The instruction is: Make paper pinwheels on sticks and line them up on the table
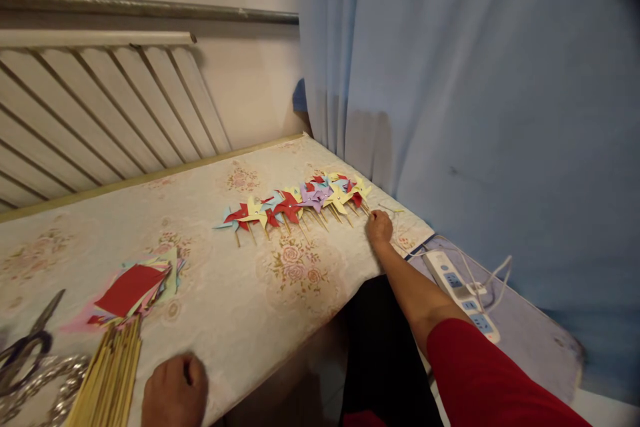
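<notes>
Stretched out to the far right of the table, my right hand [380, 227] is closed in a pinch at the lower end of a pinwheel's stick. That pale yellow paper pinwheel [362, 188] lies at the right end of a row of pinwheels. Several more, in red, yellow, light blue and purple, overlap to its left, among them a purple pinwheel [315, 197] and a red pinwheel [290, 206]. My left hand [175, 390] rests as a loose fist near the table's front edge, with nothing visible in it. Beside it lies a bundle of thin wooden sticks [111, 373].
A stack of coloured paper squares [133, 288] lies above the sticks. Scissors [30, 340] and a shiny beaded string [65, 380] are at the left edge. On the right, a power strip [460, 293] with white cords sits beside a blue curtain [450, 113]. A radiator [110, 107] stands behind.
</notes>
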`<state>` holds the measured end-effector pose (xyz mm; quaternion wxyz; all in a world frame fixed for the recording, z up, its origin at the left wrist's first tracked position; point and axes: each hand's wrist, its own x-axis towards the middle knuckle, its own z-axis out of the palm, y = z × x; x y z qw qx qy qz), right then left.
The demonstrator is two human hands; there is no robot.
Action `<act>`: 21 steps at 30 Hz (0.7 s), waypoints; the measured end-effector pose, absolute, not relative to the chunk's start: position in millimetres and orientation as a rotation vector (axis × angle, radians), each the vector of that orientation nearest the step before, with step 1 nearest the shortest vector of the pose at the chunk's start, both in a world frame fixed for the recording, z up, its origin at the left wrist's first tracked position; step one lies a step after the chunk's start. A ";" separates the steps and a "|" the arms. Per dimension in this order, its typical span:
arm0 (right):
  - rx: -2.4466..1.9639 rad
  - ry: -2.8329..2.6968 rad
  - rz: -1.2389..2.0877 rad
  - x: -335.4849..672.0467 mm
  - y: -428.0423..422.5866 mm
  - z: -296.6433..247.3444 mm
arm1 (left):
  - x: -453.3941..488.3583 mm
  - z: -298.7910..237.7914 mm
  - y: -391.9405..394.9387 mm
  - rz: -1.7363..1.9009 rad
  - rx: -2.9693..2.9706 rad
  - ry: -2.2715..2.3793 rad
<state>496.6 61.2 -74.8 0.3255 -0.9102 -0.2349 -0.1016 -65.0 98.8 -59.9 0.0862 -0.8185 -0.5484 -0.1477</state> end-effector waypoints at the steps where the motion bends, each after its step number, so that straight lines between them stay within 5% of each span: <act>1: -2.389 -0.616 -0.265 496.5 61.2 -74.4 | -65.3 -60.1 99.2 -0.438 -2.444 -1.638; 21: -2.444 -0.682 -0.250 491.5 60.8 -71.6 | -61.4 -54.4 96.7 -0.411 -2.451 -1.725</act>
